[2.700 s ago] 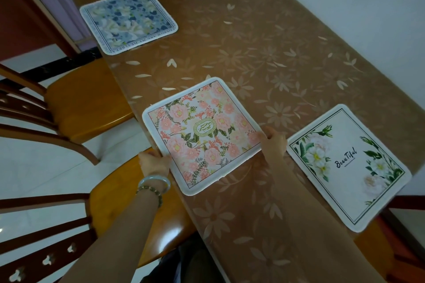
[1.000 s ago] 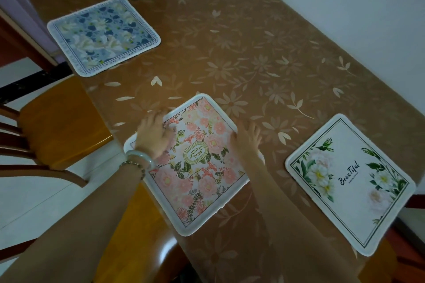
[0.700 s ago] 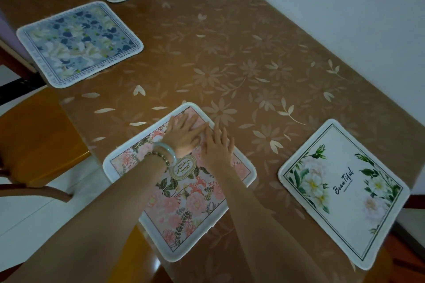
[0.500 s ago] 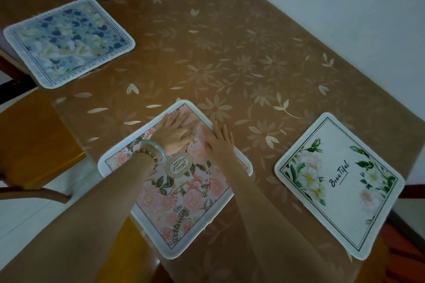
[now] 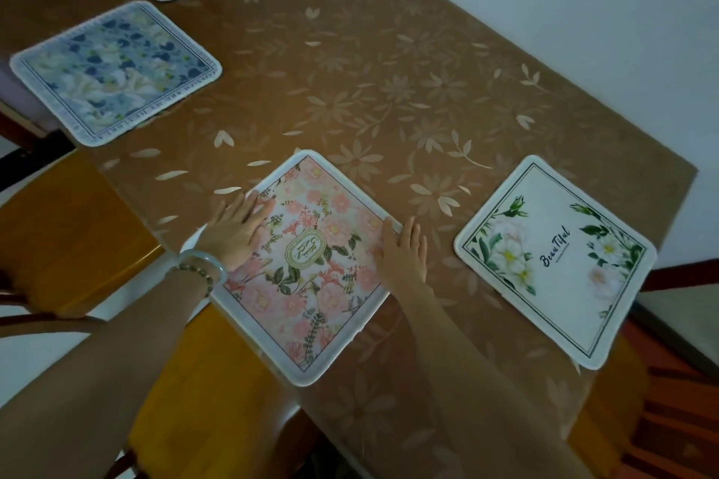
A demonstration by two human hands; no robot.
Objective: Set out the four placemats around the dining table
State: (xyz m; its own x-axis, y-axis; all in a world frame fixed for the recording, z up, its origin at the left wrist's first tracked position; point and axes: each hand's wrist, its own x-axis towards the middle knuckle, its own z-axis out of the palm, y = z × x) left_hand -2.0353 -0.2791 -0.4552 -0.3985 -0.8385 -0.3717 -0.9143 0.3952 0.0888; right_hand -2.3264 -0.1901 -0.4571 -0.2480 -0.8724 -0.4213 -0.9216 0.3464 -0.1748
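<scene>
Pink placemat (image 5: 311,264) lies between flat hands — left (image 5: 237,231), right (image 5: 402,251) — each grip wide, holding nothing.

Both my arms reach forward, forearms bare. My left hand (image 5: 237,231) lies flat, palm down, fingers (image 5: 255,208) spread and extended. My right hand (image 5: 402,253) lies flat too, palm down, fingers together, pointing away. Two bracelets circle my left wrist.

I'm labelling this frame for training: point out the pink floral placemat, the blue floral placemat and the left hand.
pink floral placemat (image 5: 311,284): head view, printed centre.
blue floral placemat (image 5: 113,70): head view, middle of print.
left hand (image 5: 237,231): head view, back of hand.
</scene>
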